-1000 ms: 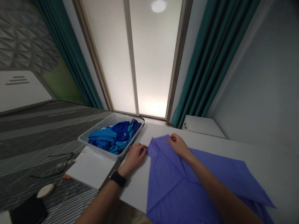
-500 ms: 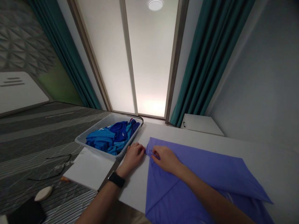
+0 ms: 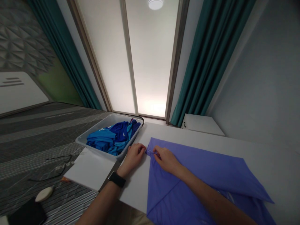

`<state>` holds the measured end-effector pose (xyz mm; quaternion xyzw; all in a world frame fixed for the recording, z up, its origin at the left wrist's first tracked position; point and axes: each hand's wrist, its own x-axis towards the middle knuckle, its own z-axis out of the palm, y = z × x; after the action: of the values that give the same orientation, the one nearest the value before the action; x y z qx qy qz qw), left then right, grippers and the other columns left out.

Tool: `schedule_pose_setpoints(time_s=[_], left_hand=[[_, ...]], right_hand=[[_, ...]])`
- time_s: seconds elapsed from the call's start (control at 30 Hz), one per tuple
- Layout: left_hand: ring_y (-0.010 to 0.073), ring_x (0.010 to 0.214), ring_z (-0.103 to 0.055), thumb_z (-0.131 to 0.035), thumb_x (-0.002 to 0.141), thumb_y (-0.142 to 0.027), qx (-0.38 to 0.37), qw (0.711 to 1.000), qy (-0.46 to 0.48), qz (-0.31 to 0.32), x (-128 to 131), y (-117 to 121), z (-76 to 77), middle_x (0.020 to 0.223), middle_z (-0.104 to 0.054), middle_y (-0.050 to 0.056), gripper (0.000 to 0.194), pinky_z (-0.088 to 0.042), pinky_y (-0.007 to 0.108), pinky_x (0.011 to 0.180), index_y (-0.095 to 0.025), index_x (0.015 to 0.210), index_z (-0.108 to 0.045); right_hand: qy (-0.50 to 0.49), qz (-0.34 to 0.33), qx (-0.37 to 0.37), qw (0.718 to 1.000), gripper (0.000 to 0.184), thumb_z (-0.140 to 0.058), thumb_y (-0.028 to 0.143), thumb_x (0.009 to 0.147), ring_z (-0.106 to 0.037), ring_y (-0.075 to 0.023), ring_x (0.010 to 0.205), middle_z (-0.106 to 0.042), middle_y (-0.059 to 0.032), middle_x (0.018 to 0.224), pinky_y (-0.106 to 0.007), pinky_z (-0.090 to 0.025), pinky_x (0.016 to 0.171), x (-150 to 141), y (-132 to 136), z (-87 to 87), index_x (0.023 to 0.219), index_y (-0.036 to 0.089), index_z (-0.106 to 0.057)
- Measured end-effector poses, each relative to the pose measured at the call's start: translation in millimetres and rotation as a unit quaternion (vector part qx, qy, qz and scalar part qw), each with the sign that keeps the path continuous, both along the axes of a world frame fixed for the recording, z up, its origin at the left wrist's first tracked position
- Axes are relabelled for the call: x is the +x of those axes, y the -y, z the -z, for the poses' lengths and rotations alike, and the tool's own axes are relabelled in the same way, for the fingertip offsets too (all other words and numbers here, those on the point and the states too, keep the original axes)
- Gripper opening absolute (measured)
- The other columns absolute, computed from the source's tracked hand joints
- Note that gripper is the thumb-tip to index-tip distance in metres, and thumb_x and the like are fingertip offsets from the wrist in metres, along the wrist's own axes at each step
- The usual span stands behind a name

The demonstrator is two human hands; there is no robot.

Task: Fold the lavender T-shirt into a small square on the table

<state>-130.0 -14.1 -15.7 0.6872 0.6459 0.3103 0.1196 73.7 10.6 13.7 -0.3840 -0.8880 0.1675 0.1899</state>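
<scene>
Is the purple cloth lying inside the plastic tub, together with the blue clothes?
No, the purple cloth lies spread on the white table, outside the plastic tub, which holds the blue clothes.

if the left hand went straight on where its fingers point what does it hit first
Likely the gathered corner of the thin violet cloth, just past the left hand; depth is unclear, so they may already touch.

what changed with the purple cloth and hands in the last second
The right hand moved left and toward the person, from the cloth's upper edge to its left corner, close to the left hand. The purple cloth now lies opened out, with a wide flap running right. The left hand stayed almost where it was, and so did the bin of blue clothes.
</scene>
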Motion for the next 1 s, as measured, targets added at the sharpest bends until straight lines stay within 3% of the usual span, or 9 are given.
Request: schedule_pose_setpoints(time_s=[0.1, 0.27, 0.37, 0.47, 0.67, 0.77, 1.0], left_hand=[[0.0213, 0.087, -0.063, -0.044, 0.092, -0.028, 0.003, 0.999, 0.034, 0.000, -1.7, -2.3, 2.8, 0.094, -0.071, 0.006, 0.026, -0.043, 0.035, 0.085, -0.019, 0.095, -0.068], [0.0214, 0.083, -0.064, -0.043, 0.090, -0.028, 0.002, 0.997, 0.075, -0.008, -0.9, -3.5, 0.8, 0.089, -0.072, 0.007, 0.027, -0.046, 0.033, 0.079, -0.017, 0.095, -0.068], [0.0203, 0.079, -0.064, -0.045, 0.090, -0.030, -0.009, 0.999, 0.045, 0.011, 2.6, 0.0, -6.2, 0.083, -0.071, 0.005, 0.026, -0.044, 0.032, 0.074, -0.017, 0.085, -0.067], [0.0183, 0.072, -0.062, -0.047, 0.090, -0.032, -0.023, 0.999, 0.018, 0.039, 7.0, 5.9, -12.7, 0.075, -0.068, 0.003, 0.023, -0.041, 0.030, 0.069, -0.018, 0.084, -0.064], [0.0165, 0.065, -0.060, -0.049, 0.093, -0.034, -0.019, 0.998, 0.006, 0.067, 11.5, 17.0, -9.8, 0.071, -0.065, -0.002, 0.024, -0.039, 0.031, 0.073, -0.018, 0.108, -0.057], [0.0178, 0.069, -0.062, -0.046, 0.095, -0.031, -0.014, 0.996, -0.018, 0.085, 12.8, 21.6, -7.4, 0.075, -0.067, -0.001, 0.024, -0.039, 0.034, 0.077, -0.018, 0.112, -0.056], [0.0209, 0.077, -0.063, -0.038, 0.094, -0.021, -0.013, 0.992, -0.063, 0.107, 11.7, 24.8, -6.9, 0.088, -0.070, 0.005, 0.022, -0.041, 0.035, 0.076, -0.020, 0.096, -0.060]], right_hand=[[-0.005, -0.025, 0.004, 1.000, 0.015, -0.054, 0.014, 0.091, -0.061, -0.0177, 0.081, -0.067, -0.0022, 0.087, -0.028, -0.042, 0.077, 0.8, 1.3, -2.2, 0.103, 0.020, -0.061], [-0.009, -0.188, -0.023, 0.982, 0.020, -0.054, 0.012, 0.089, -0.064, -0.0182, 0.094, -0.071, -0.0046, 0.100, -0.030, -0.046, 0.089, 4.2, 1.9, -9.5, 0.103, 0.021, -0.066], [-0.031, -0.155, -0.018, 0.987, 0.025, -0.047, 0.011, 0.093, -0.064, -0.0182, 0.096, -0.071, -0.0056, 0.103, -0.031, -0.047, 0.090, 10.2, -5.0, -16.6, 0.103, 0.020, -0.068], [-0.004, -0.112, 0.030, 0.993, 0.025, -0.049, 0.017, 0.095, -0.061, -0.0219, 0.103, -0.067, -0.0093, 0.107, -0.036, -0.046, 0.094, 16.4, -8.0, -16.5, 0.112, 0.018, -0.066], [0.097, -0.132, 0.065, 0.984, 0.049, -0.048, 0.035, 0.098, -0.041, -0.0292, 0.136, -0.045, -0.0151, 0.148, -0.047, -0.034, 0.112, 23.2, 6.4, 13.2, 0.144, 0.019, -0.046], [0.106, -0.134, 0.071, 0.983, 0.054, -0.040, 0.040, 0.101, -0.031, -0.0272, 0.143, -0.036, -0.0137, 0.156, -0.047, -0.024, 0.118, 24.7, 9.1, 24.9, 0.151, 0.020, -0.037], [0.101, -0.144, 0.023, 0.984, 0.058, -0.034, 0.044, 0.102, -0.025, -0.0255, 0.147, -0.028, -0.0114, 0.160, -0.046, -0.018, 0.121, 27.9, 6.7, 19.7, 0.154, 0.018, -0.030]])
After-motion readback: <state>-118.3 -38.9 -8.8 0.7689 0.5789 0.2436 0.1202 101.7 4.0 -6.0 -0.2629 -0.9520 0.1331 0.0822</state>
